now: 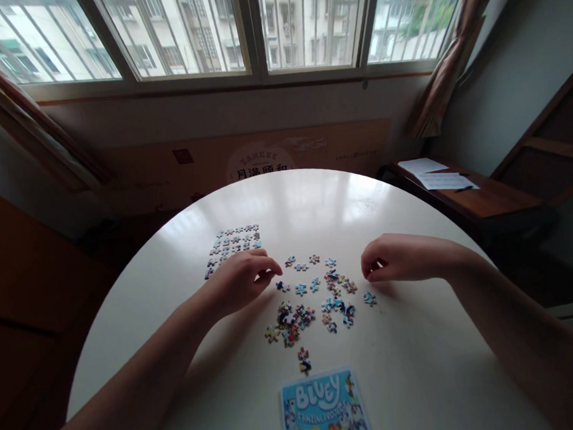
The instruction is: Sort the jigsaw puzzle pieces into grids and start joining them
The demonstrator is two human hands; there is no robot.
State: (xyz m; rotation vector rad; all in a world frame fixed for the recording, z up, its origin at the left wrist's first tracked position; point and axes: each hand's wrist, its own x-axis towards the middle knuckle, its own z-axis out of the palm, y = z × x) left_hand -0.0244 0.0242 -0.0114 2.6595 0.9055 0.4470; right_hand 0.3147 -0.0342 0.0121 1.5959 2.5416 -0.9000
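Observation:
Loose jigsaw pieces lie in small heaps on a round white table, one heap (295, 319) at centre left and another (339, 311) to its right. My left hand (244, 277) hovers beside a dark blue piece (283, 286), its thumb and forefinger curled near each other; whether anything is between them is too small to tell. Behind that hand, several rows of pieces (238, 239) are laid out. My right hand (383, 260) is curled right of the heaps, above a single blue piece (369, 298), fingertips bent down with their contents hidden.
A blue "Bluey" picture card (326, 412) lies at the near edge of the white table (419, 350). Papers (438, 175) rest on a brown wooden stand at the right, next to a chair. Barred windows and curtains are beyond.

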